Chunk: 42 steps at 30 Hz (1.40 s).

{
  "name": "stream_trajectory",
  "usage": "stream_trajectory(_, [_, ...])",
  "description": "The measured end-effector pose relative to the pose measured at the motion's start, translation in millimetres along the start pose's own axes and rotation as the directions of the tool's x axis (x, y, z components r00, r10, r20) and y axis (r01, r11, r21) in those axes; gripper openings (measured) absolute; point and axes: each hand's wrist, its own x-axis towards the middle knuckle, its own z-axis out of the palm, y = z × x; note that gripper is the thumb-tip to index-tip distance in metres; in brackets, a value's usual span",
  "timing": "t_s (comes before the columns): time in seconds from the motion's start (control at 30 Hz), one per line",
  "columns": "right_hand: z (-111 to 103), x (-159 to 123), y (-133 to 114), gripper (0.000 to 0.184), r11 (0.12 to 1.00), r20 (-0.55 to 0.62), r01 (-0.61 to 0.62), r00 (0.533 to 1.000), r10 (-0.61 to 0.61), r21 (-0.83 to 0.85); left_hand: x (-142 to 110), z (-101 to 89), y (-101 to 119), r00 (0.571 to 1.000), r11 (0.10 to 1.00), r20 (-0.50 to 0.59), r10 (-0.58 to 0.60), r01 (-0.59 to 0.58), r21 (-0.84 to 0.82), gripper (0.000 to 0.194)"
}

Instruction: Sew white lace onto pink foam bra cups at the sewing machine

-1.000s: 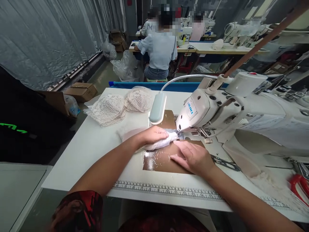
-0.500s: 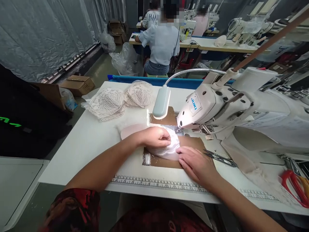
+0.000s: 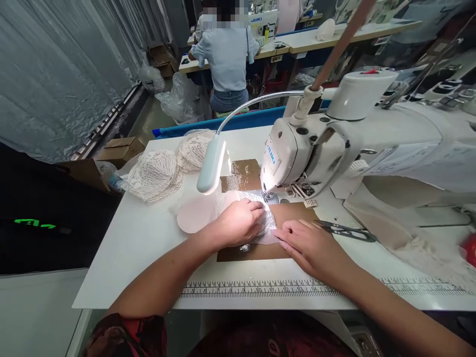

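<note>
While a lamp lights the needle area, a white desk spans the near view, brown sheeting on top. Sewing machine at right. Two lace stacks lie toward the desk's far left. Left hand rests on the lace piece, which lies on the sheeting by the needle area; fingers curled, but whether this grip pinches cloth, cannot tell. Right hand has fingertips at the piece's near right edge; pinch or press, cannot tell. Thread snips just beside it.

Step, as judged: guiding lace at the needle. Best done with light, even pressure, cloth smoothed rather than stretched, edge lined up, fingertips clear of the needle.

Writing: blue "JUKI" label on the machine head; "JUKI" again on a farther machine. Ruler strip has numerals, 7 and 8 legible. Green marking at left, unreadable.
</note>
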Motion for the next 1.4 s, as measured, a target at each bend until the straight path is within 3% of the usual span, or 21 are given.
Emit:
stream_trajectory(0.13, [9.8, -2.7, -3.3, 0.024, 0.998, -0.036, -0.029, 0.999, 0.027, -0.059, 2.4, 10.3, 1.4, 0.998, 0.994, 0.031, -0.054, 0.051, 0.092, 0.045])
stream_trajectory(0.43, [11.8, -0.7, -0.5, 0.023, 0.998, -0.062, -0.027, 0.998, 0.023, -0.065, 7.2, 8.7, -2.4, 0.998, 0.992, 0.024, -0.061, 0.058, 0.112, 0.048])
stream_trajectory(1.2, [13.9, 8.0, 6.2, 0.027, 0.999, -0.068, -0.03, 0.997, 0.028, -0.033, 5.3, 12.5, -7.9, 0.999, 0.973, -0.021, 0.036, -0.03, 0.23, 0.036])
stream_trajectory(1.4, [13.2, 10.4, 7.6, 0.026, 0.999, -0.06, -0.008, 0.998, 0.006, -0.042, 5.7, 17.2, -9.4, 1.0, 0.973, 0.003, 0.025, -0.025, 0.23, 0.041])
